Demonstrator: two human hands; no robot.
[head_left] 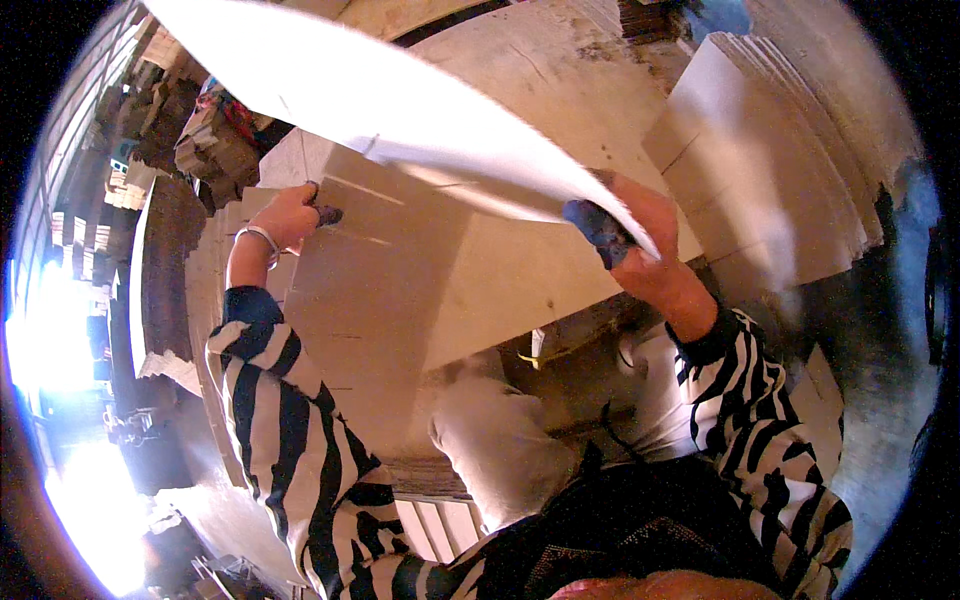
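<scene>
Gripping a white sheet (400, 110), both hands, left (290, 215) and right (640, 225), seem closed on it.

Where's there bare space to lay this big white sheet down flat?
Judging by this view, the tan board top between the left hand and right hand lies bare. The stack of cut boards at right and the cluttered left side look crowded.

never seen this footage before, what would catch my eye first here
A big white sheet sweeps across the top, gripped at its near edge by the right hand. The left hand, wearing a bracelet, presses on a stack of pale cardboard sheets at centre. Zebra-striped sleeves frame the bottom.
</scene>
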